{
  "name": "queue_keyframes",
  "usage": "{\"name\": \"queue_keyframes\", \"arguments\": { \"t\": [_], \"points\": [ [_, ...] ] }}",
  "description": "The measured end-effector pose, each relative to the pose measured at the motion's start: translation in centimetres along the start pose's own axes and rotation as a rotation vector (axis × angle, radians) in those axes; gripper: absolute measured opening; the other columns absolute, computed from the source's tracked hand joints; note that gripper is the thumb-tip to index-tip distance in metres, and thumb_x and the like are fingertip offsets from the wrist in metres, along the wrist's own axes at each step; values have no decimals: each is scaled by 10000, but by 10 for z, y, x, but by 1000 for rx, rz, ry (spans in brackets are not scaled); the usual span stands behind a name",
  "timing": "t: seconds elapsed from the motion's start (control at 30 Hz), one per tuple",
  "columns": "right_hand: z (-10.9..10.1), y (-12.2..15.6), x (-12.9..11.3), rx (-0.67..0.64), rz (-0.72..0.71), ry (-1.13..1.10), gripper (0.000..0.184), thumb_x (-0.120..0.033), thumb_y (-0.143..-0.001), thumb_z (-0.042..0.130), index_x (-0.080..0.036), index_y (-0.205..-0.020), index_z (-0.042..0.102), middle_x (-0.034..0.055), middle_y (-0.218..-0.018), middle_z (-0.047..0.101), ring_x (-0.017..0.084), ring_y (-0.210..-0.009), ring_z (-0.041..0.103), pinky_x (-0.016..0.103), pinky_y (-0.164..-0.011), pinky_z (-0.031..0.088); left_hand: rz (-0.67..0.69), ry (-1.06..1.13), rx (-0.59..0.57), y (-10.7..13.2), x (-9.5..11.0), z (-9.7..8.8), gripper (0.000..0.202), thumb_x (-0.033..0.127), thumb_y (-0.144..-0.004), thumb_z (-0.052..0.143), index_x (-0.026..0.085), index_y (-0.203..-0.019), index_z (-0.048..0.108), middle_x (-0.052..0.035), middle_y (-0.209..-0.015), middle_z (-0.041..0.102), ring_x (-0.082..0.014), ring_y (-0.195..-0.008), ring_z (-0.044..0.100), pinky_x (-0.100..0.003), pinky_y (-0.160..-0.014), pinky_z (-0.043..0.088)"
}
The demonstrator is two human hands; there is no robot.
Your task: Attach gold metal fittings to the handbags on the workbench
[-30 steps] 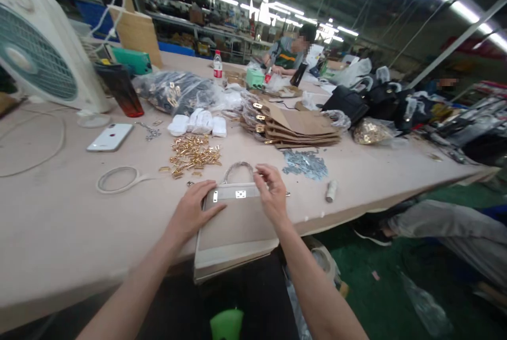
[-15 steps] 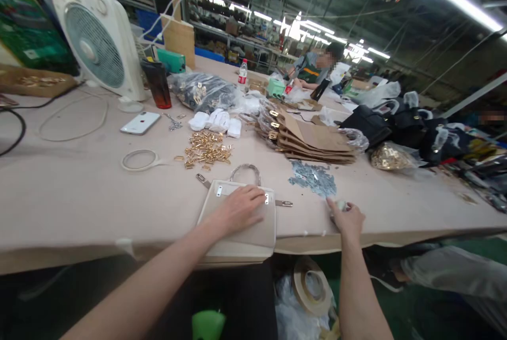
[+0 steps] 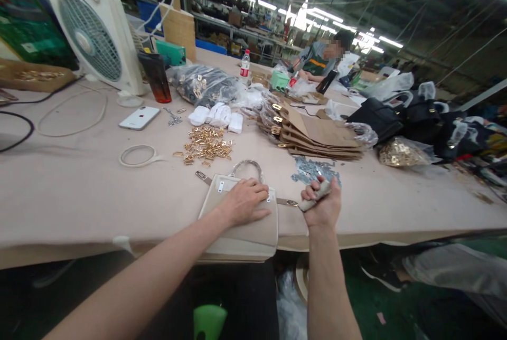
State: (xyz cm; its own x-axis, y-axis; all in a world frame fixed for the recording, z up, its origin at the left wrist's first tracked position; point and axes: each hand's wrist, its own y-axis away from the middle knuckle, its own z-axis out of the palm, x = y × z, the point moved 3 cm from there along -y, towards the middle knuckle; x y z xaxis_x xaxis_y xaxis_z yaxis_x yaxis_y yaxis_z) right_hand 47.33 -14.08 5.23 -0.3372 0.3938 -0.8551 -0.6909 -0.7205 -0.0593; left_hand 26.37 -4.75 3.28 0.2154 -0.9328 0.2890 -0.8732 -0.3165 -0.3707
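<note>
A beige handbag (image 3: 216, 224) lies flat at the table's front edge, its plastic-wrapped handle (image 3: 247, 163) pointing away from me. Its strap ends with metal fittings (image 3: 291, 202) stick out on both sides. My left hand (image 3: 246, 202) rests on the upper right of the bag, fingers stretched out over one small metal plate; another plate (image 3: 221, 187) shows at the upper left. Just right of the bag, my right hand (image 3: 322, 208) is raised with its fingers wrapped around a pale, thick wrapped tool handle (image 3: 316, 196). The tool's working end cannot be made out.
Gold metal fittings (image 3: 206, 144) lie in a pile behind the bag, small grey metal plates (image 3: 312, 170) beyond my right hand. Around them are stacked brown bag pieces (image 3: 320, 137), a tape roll (image 3: 138, 156), a phone (image 3: 140, 117), a fan (image 3: 91, 34) and black handbags (image 3: 374, 121). Someone sits across.
My right hand has moved left toward the bag and turned up, bringing the wrapped handle with it. My left hand stays on the bag. The view has shifted slightly.
</note>
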Motion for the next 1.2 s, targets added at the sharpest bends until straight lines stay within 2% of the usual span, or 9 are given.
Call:
{"name": "queue_keyframes", "arguments": {
  "t": [0.1, 0.17, 0.37, 0.53, 0.7, 0.83, 0.97, 1.07, 1.2],
  "points": [
    [43, 12, 20, -8, -45, -65, 285, -466, -845, 712, -207, -824, 597, -63, -651, 495, 71, -488, 433, 206, -476, 365, -5, -25, -36, 0, -1, -1, 341, 521, -932, 674, 234, -1117, 688, -46, -1276, 702, -289, -1151, 578, -461, -968, 440],
    [54, 17, 29, -20, -78, -90, 266, -411, -834, 718, -203, -772, 564, -64, -647, 489, 72, -494, 450, 210, -490, 376, -6, -25, -45, 1, -1, -1, 353, 529, -931, 673, 233, -1123, 687, -43, -1277, 697, -278, -1153, 574, -454, -988, 440],
    [56, 30, 44, -12, -271, -117, 445, -430, -982, 554, -207, -615, 441, -93, -485, 339, 63, -368, 270, 209, -397, 248, -12, -1, -22, 2, -4, 0, 350, 539, -926, 676, 238, -1103, 694, -49, -1271, 697, -275, -1165, 571, -442, -1024, 432],
    [59, 35, 59, -18, -377, -82, 418, -360, -989, 513, -206, -606, 450, -89, -484, 339, 64, -359, 277, 206, -393, 248, -23, 3, -9, 1, -4, 1, 340, 526, -930, 674, 228, -1091, 699, -55, -1250, 704, -276, -1156, 573, -441, -1011, 438],
    [63, 38, 67, -39, -467, 51, 412, -332, -1002, 513, -201, -611, 495, -72, -497, 379, 79, -384, 346, 212, -404, 290, -42, 15, -13, 2, -4, 1, 321, 514, -928, 677, 227, -1068, 700, -50, -1235, 706, -277, -1150, 576, -441, -993, 451],
    [69, 28, 72, -15, -420, 183, 436, -399, -1010, 519, -204, -620, 510, -68, -490, 403, 85, -380, 375, 213, -384, 295, -64, 49, -26, 1, -6, 4, 319, 496, -945, 648, 219, -1099, 687, -60, -1209, 712, -272, -1139, 586, -428, -977, 471],
    [71, 14, 75, 36, -292, 313, 485, -491, -1006, 511, -202, -616, 510, -76, -472, 402, 74, -358, 363, 209, -368, 293, -113, 27, 8, 1, -9, 8, 614, 568, -870, 715, 165, -1321, 608, -125, -1428, 618, -313, -1293, 530, -452, -1089, 431],
    [70, 6, 72, 27, -209, 264, 475, -530, -974, 552, -203, -632, 513, -85, -468, 402, 68, -351, 351, 204, -364, 294, -137, -22, 23, 3, -9, 11, 724, 609, -866, 699, 169, -1422, 557, -117, -1526, 558, -337, -1401, 455, -484, -1180, 340],
    [65, -6, 57, 68, -133, 60, 453, -551, -913, 618, -210, -648, 481, -105, -476, 381, 51, -343, 320, 183, -354, 261, -140, -43, 14, 5, -8, 12, 775, 642, -857, 694, 167, -1452, 545, -103, -1501, 592, -315, -1344, 509, -468, -1189, 319]
  ]
}}
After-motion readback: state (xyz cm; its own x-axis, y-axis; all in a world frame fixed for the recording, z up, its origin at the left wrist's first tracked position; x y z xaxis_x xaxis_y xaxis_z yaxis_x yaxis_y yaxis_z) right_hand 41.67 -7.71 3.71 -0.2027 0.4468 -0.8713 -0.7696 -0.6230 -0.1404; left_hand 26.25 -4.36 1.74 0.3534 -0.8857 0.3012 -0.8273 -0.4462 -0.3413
